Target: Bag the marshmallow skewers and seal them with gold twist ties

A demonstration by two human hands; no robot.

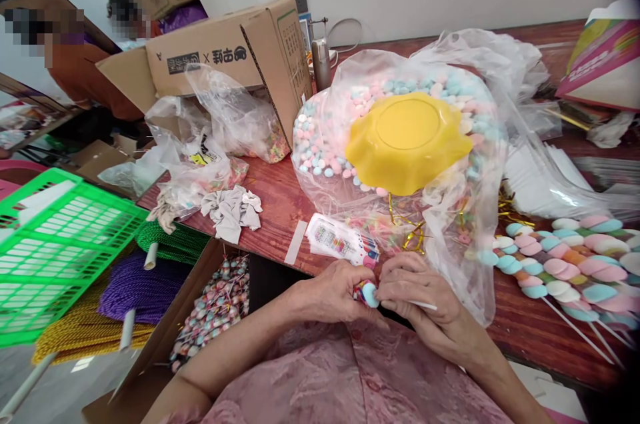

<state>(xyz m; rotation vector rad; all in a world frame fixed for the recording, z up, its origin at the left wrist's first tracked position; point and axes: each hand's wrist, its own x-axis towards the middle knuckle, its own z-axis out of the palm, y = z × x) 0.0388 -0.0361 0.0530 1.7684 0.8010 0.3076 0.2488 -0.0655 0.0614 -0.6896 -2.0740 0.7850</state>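
Note:
My left hand (336, 293) and my right hand (419, 291) meet just in front of the table edge, both pinched on a small candy piece (369, 293), pale blue with a printed wrapper end. A thin white stick (423, 305) runs out to the right under my right fingers. Just behind the hands lies a flat printed wrapper sheet (341, 241). Behind that stands a big clear bag of pastel candies (320, 144) with an upturned yellow bowl (407, 141) on top. Gold twist ties (413, 232) lie at its foot.
Finished pastel candy skewers (565, 261) lie at the right on the red-brown table (275, 207). A cardboard box (235, 54) and plastic bags stand at the back left. Below the edge sits a box of wrapped lollipops (215, 307), a green crate (55, 244) and cord rolls. Two people are far left.

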